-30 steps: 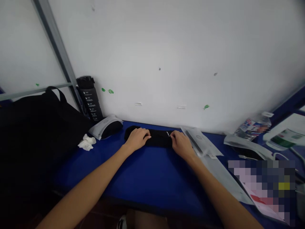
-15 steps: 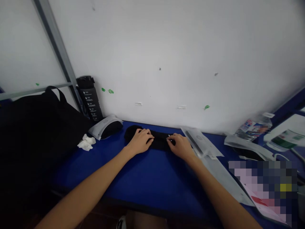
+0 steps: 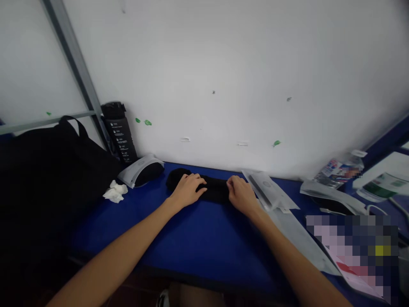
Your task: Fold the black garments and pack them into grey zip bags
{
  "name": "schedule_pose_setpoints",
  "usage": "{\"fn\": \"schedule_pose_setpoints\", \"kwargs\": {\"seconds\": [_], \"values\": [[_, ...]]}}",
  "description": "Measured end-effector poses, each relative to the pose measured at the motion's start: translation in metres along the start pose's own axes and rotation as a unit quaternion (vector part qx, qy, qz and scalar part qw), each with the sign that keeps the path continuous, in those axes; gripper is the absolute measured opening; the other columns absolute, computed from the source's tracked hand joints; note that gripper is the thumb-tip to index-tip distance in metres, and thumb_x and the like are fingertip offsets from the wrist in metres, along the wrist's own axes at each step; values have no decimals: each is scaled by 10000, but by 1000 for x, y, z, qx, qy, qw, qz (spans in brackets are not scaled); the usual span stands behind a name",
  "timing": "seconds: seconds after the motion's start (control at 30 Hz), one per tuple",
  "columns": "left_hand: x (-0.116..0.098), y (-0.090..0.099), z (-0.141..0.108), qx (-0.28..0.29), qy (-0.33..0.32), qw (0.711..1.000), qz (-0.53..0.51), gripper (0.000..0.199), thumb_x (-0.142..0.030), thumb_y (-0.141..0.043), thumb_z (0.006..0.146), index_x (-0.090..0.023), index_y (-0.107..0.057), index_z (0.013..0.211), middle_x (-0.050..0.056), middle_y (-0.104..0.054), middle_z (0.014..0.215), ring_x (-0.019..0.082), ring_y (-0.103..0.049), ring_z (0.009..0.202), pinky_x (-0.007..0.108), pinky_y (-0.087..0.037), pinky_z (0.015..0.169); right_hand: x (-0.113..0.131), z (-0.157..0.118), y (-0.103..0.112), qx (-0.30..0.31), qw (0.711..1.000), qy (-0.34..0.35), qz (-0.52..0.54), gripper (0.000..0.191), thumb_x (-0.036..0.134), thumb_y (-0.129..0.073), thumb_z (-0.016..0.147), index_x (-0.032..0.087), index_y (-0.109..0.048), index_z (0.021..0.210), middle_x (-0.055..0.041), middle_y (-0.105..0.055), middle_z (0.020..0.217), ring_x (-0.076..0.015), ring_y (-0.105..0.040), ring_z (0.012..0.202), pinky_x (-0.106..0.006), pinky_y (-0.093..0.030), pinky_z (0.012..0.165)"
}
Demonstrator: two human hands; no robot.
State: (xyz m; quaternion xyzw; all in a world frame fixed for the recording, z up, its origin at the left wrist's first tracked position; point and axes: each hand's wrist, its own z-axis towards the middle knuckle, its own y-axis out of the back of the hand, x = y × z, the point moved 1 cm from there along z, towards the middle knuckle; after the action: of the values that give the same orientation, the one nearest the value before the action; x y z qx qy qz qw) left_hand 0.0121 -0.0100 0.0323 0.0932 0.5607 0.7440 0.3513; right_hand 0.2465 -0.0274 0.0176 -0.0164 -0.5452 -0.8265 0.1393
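Pale wall (image 3: 204, 76), flecked with green marks; against its foot, a blue tabletop (image 3: 191, 238). A dark folded cloth (image 3: 214, 195) lies lengthwise on the blue, near the wall, its bunched end to the left, the flatter part running to the right.

Left hand (image 3: 189, 190): palm down over the cloth, near the bunched end. Thumb and forefinger parted, a small gap between the tips, dark fabric showing in it; fingers resting on the cloth, no clamp.

Right hand (image 3: 242, 194): at the cloth's right end. Thumb and forefinger drawn together in a pinch on the fabric at its upper side; remaining fingers curled in. How much material is caught, cannot tell, dark on dark.

Left side: a large black bag (image 3: 47, 175); beside it, crumpled white tissue (image 3: 115, 192). Next to that, a frosted pouch (image 3: 136, 167) with something black inside. Behind the pouch, a tall black bottle (image 3: 120, 138) with white print, leaning slightly.

Right side: a flat translucent packet (image 3: 270, 189) just beyond the right hand. Farther right, a clear bottle (image 3: 340, 169), tilted, with another frosted pouch (image 3: 334, 196) in front of it. Nearer the viewer, a pinkish flat item (image 3: 361, 277), partly pixelated.
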Motion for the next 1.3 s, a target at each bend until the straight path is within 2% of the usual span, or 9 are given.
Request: {"fn": "schedule_pose_setpoints", "kwargs": {"seconds": [0.23, 0.3, 0.4, 0.47, 0.6, 0.77, 0.9, 1.1, 1.3], "values": [[0, -1, 0, 7, 2, 1000, 14, 228, -333, -610, 1041, -206, -746, 1173, 74, -722, 1196, 270, -659, 1139, 438, -473, 994, 1, -3, -1, 8, 1000, 4, -10, 82, 171, -551, 907, 209, -623, 911, -69, -681, 968, -240, -605, 915, -347, -385, 792], [1, -1, 0, 6, -5, 1000, 15, 231, -336, -600, 1045, -208, -752, 1164, 74, -720, 1175, 269, -659, 1127, 433, -481, 983, 2, -3, -3, 4, 1000, 10, -6, 122, 142, -559, 872, 210, -638, 935, -69, -671, 989, -238, -604, 933, -341, -398, 802], [2, -1, 0, 6, -10, 1000, 14, 227, -332, -598, 1046, -212, -756, 1156, 71, -719, 1168, 266, -658, 1119, 427, -487, 978, 2, -4, -4, -11, 1000, 28, 7, 186, 120, -534, 884, 206, -648, 1004, -71, -665, 1026, -234, -608, 977, -337, -414, 833], [3, -1, 0, 7, -12, 1000, 16, 225, -326, -598, 1047, -212, -759, 1154, 71, -721, 1168, 266, -658, 1117, 427, -491, 976, 3, -4, -5, -4, 1000, 27, 6, 160, 156, -534, 927, 205, -653, 1020, -71, -666, 1028, -235, -609, 980, -340, -414, 835], [3, -1, 0, 8, -15, 1000, 17, 241, -326, -581, 1053, -211, -759, 1168, 75, -721, 1156, 265, -658, 1106, 437, -495, 982, 1, -4, -5, 21, 1000, -5, -11, 95, 222, -582, 955, 213, -671, 986, -72, -662, 1029, -242, -599, 969, -339, -404, 805], [3, -1, 0, 7, -14, 1000, 15, 250, -324, -568, 1054, -213, -757, 1174, 81, -716, 1149, 266, -655, 1107, 436, -496, 978, -1, -2, -3, 24, 1000, -8, -16, 121, 131, -554, 945, 206, -650, 951, -76, -674, 1044, -240, -599, 991, -336, -400, 814], [3, 0, -1, 9, -12, 1000, 9, 243, -321, -573, 1050, -220, -756, 1174, 75, -713, 1150, 263, -655, 1099, 435, -495, 979, 0, -3, 1, 13, 1000, -13, -15, 131, 125, -521, 967, 201, -627, 975, -76, -695, 1056, -239, -617, 990, -343, -402, 819], [2, 0, -1, 10, -12, 1000, 13, 238, -321, -575, 1052, -217, -756, 1168, 73, -713, 1159, 261, -654, 1100, 428, -495, 977, 2, -4, 6, 25, 999, -27, -19, 184, 80, -569, 862, 205, -652, 970, -66, -698, 1072, -240, -632, 1029, -335, -417, 838], [1, 3, -1, 14, -11, 1000, 8, 249, -310, -560, 1054, -212, -751, 1180, 78, -712, 1164, 265, -652, 1101, 432, -495, 971, -1, -5, 7, 8, 993, -97, -59, 129, 218, -530, 971, 187, -636, 1037, -104, -701, 1050, -253, -668, 932, -357, -428, 781]]}}
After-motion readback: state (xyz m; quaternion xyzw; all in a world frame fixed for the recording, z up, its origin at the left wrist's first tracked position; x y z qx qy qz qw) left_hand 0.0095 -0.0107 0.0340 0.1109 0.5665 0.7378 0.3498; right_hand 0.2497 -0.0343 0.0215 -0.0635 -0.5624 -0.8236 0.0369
